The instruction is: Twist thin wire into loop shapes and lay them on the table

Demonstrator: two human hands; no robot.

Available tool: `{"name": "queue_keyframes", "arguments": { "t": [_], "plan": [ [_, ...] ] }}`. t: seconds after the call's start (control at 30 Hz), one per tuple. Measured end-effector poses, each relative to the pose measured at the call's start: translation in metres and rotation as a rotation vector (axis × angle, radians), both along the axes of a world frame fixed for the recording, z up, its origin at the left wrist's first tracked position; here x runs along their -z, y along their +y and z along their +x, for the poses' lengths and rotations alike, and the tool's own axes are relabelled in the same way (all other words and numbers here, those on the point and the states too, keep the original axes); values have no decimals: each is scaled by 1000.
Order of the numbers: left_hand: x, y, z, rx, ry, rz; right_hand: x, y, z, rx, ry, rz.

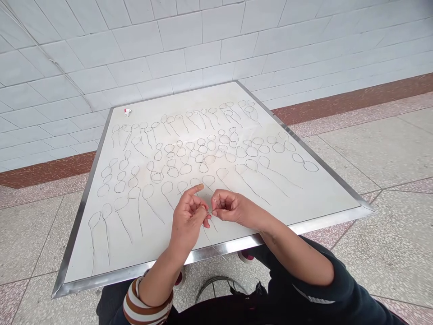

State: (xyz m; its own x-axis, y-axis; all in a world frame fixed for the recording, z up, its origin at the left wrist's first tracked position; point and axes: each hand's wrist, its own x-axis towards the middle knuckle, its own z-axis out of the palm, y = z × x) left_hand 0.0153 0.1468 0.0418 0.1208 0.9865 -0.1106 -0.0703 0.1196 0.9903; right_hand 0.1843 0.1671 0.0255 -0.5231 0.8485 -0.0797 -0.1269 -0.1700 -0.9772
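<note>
Both hands meet above the near edge of the white table. My left hand pinches a thin metal wire between thumb and fingers, its index finger raised. My right hand is closed on the same wire just to the right, where the strands cross. A small curve of wire rises between the fingers, and a long tail hangs down past the table edge. Exactly how the strands cross is hard to make out. Just beyond my hands lie wire loops with long tails.
Double-loop wire shapes fill the table's middle, and more tailed loops line the back. A small white and red object sits at the far left corner. The metal rim borders the table; a tiled wall stands behind.
</note>
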Motion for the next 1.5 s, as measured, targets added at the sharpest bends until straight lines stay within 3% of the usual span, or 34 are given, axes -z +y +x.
{"name": "queue_keyframes", "arguments": {
  "t": [0.23, 0.43, 0.6, 0.87, 1.13, 1.37, 1.5],
  "plan": [
    [-2, -8, 5, 0, -171, 58, -2, 4, 6, -3, 72, -94],
    [-1, -7, 5, -12, -179, 20, -4, 4, 5, 29, 90, -136],
    [2, -4, 4, 18, -103, -3, -8, 3, 6, 55, 28, -23],
    [3, -9, 8, 78, -9, -2, -1, 8, 4, 239, -171, 157],
    [3, -9, 7, 80, 20, -3, 5, -1, -7, 393, -350, 470],
    [7, -9, 9, 56, 0, -2, 9, -7, -20, 484, -335, 494],
    [10, -8, 9, 43, -34, -19, 12, -3, -19, 464, -247, 405]
  ]
}}
